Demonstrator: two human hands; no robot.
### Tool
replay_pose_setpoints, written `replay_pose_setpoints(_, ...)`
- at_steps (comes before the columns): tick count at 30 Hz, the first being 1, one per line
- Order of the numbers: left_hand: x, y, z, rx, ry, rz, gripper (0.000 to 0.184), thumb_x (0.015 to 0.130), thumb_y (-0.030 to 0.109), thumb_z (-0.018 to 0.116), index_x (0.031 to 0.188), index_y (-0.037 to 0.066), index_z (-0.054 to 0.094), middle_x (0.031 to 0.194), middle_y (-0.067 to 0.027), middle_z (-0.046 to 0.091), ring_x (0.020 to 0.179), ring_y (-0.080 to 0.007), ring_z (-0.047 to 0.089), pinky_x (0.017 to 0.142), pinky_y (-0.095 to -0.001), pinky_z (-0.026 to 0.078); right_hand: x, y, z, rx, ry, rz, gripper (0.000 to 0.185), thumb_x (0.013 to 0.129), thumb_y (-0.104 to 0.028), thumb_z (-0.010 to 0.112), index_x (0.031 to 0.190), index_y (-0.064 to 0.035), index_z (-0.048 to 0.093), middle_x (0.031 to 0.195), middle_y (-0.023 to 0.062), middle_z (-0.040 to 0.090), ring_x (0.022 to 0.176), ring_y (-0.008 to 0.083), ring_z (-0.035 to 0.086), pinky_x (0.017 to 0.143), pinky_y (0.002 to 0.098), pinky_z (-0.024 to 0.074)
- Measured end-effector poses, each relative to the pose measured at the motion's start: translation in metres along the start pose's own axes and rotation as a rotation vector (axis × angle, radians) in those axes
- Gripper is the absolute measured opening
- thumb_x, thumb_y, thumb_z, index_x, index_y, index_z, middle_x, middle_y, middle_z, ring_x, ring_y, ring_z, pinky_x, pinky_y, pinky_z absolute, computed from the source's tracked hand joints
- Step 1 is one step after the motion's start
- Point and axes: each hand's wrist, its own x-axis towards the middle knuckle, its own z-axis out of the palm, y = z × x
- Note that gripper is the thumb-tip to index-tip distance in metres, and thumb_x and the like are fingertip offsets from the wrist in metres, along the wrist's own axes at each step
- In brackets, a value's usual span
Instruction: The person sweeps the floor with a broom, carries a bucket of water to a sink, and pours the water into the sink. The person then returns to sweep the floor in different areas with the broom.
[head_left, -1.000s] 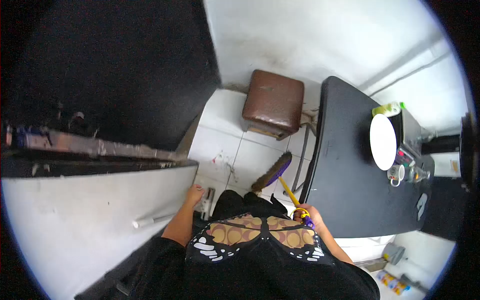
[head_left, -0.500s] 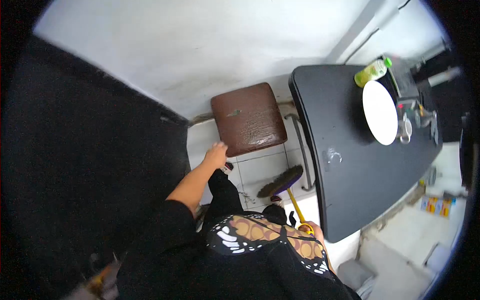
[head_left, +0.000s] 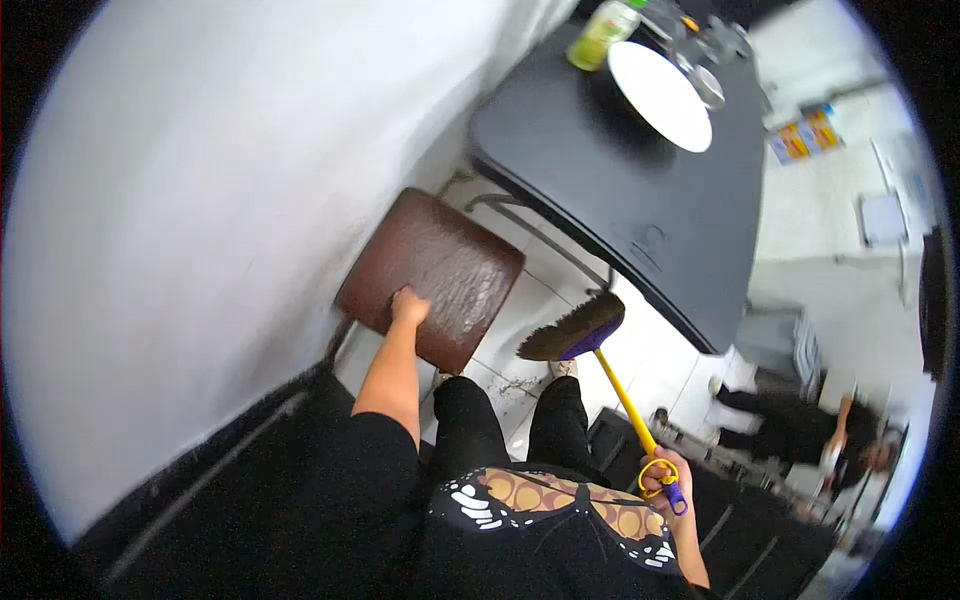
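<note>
My left hand (head_left: 408, 305) is closed on the brown padded stool (head_left: 455, 265), its curled fingers at the top of the seat; the fingertips are hard to see. The seat has a worn, cracked, shiny cover and is beside the wall. In my right hand (head_left: 672, 478) is a broom (head_left: 622, 400), gripped near the end of its yellow handle, by a yellow loop and a purple tip. The dark bristles and purple head (head_left: 580, 330) are held over the tiled floor, between the stool and the black table (head_left: 600, 180). Dark debris (head_left: 525, 385) lies on the tiles near my feet.
On the table stand a white oval plate (head_left: 660, 95), a green-capped bottle (head_left: 605, 35) and a metal cup (head_left: 708, 88). A metal table leg (head_left: 550, 235) is behind the stool. A person in black (head_left: 790, 425) is at the right, near a grey bin (head_left: 780, 345).
My left hand has gone from beside the stool's edge onto its seat. The stool now appears turned. The view has rotated, and the broom and my right hand show more fully.
</note>
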Motion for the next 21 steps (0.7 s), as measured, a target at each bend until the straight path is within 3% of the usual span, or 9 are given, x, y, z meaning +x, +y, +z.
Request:
replay_pose_setpoints(1, -0.002, 0.004, -0.008, 0.035, 0.003, 0.033, 0.057, 0.066, 0.031, 0.062, 0.107, -0.007, 0.051, 0.110, -0.0265, 0.050, 0.104, -0.0356, 0.049, 0.089, -0.0378, 0.039, -0.004, 0.000, 0.005, -0.030, -0.031, 0.039, 0.010, 0.079, -0.013, 0.049, 0.084, -0.0108, 0.041, 0.048, -0.0037, 0.039, 0.032, 0.0044, 0.033, 0.029, 0.0186, 0.0209)
replay_pose_setpoints(3, 0.001, -0.006, -0.008, 0.029, -0.042, -0.017, 0.048, 0.061, 0.029, 0.068, 0.093, -0.006, 0.058, 0.102, -0.0268, 0.054, 0.100, -0.0360, 0.051, 0.084, -0.0386, 0.042, 0.010, -0.003, -0.015, -0.044, 0.015, -0.115, 0.010, 0.081, -0.014, 0.049, 0.085, -0.0108, 0.040, 0.046, -0.0037, 0.037, 0.032, 0.0058, 0.030, 0.028, 0.0193, 0.0205)
replay_pose_setpoints(4, -0.017, 0.008, -0.029, 0.127, -0.151, -0.090, 0.051, 0.060, 0.032, 0.071, 0.093, -0.005, 0.059, 0.101, -0.0253, 0.055, 0.098, -0.0350, 0.052, 0.082, -0.0389, 0.042, 0.003, 0.001, -0.013, -0.027, 0.019, -0.116, 0.010, 0.081, -0.014, 0.048, 0.085, -0.0105, 0.040, 0.046, -0.0035, 0.037, 0.032, 0.0059, 0.029, 0.029, 0.0194, 0.0205)
replay_pose_setpoints(6, -0.019, -0.013, -0.023, 0.162, -0.043, -0.050, 0.056, 0.068, 0.033, 0.068, 0.105, -0.005, 0.052, 0.107, -0.0228, 0.054, 0.097, -0.0352, 0.052, 0.084, -0.0394, 0.041, -0.004, 0.001, -0.003, 0.018, -0.002, -0.114, 0.010, 0.082, -0.014, 0.047, 0.086, -0.0101, 0.039, 0.046, -0.0031, 0.036, 0.033, 0.0059, 0.028, 0.029, 0.0193, 0.0205)
replay_pose_setpoints(9, -0.038, -0.013, -0.034, 0.030, 0.038, -0.170, 0.062, 0.065, 0.019, 0.072, 0.116, -0.004, 0.043, 0.117, -0.0221, 0.047, 0.106, -0.0333, 0.047, 0.090, -0.0382, 0.039, -0.006, 0.010, -0.016, 0.112, -0.127, -0.124, 0.011, 0.080, -0.010, 0.047, 0.087, -0.0095, 0.039, 0.047, -0.0035, 0.035, 0.035, 0.0049, 0.031, 0.030, 0.0186, 0.0210)
replay_pose_setpoints(12, 0.004, -0.056, -0.016, -0.139, -0.068, -0.213, 0.066, 0.067, 0.015, 0.071, 0.119, -0.006, 0.038, 0.123, -0.0219, 0.042, 0.112, -0.0346, 0.042, 0.092, -0.0437, 0.036, -0.019, 0.014, -0.019, 0.147, -0.024, -0.209, 0.011, 0.080, -0.010, 0.048, 0.087, -0.0100, 0.039, 0.051, -0.0037, 0.037, 0.037, 0.0035, 0.033, 0.031, 0.0181, 0.0206)
replay_pose_setpoints(15, 0.039, -0.079, -0.024, -0.306, -0.335, -0.347, 0.068, 0.070, 0.014, 0.069, 0.124, -0.006, 0.032, 0.130, -0.0205, 0.034, 0.116, -0.0361, 0.037, 0.093, -0.0496, 0.031, -0.015, 0.023, -0.037, 0.311, -0.037, -0.192, 0.009, 0.081, -0.012, 0.049, 0.082, -0.0115, 0.040, 0.050, -0.0040, 0.037, 0.037, 0.0034, 0.036, 0.032, 0.0180, 0.0200)
replay_pose_setpoints(18, 0.016, -0.049, -0.045, -0.432, -0.393, -0.413, 0.069, 0.073, 0.014, 0.066, 0.128, -0.002, 0.028, 0.133, -0.0181, 0.029, 0.120, -0.0355, 0.031, 0.093, -0.0530, 0.026, -0.018, 0.022, -0.043, 0.345, -0.031, -0.264, 0.010, 0.080, -0.010, 0.049, 0.080, -0.0115, 0.039, 0.051, -0.0039, 0.038, 0.038, 0.0025, 0.037, 0.032, 0.0174, 0.0195)
replay_pose_setpoints(21, 0.002, -0.054, -0.035, -0.584, -0.251, -0.364, 0.067, 0.075, 0.015, 0.064, 0.131, 0.005, 0.028, 0.135, -0.0155, 0.028, 0.122, -0.0342, 0.028, 0.096, -0.0513, 0.022, -0.008, 0.007, -0.056, 0.336, -0.051, -0.279, 0.012, 0.079, -0.010, 0.050, 0.080, -0.0112, 0.039, 0.052, -0.0038, 0.038, 0.037, 0.0026, 0.037, 0.031, 0.0176, 0.0200)
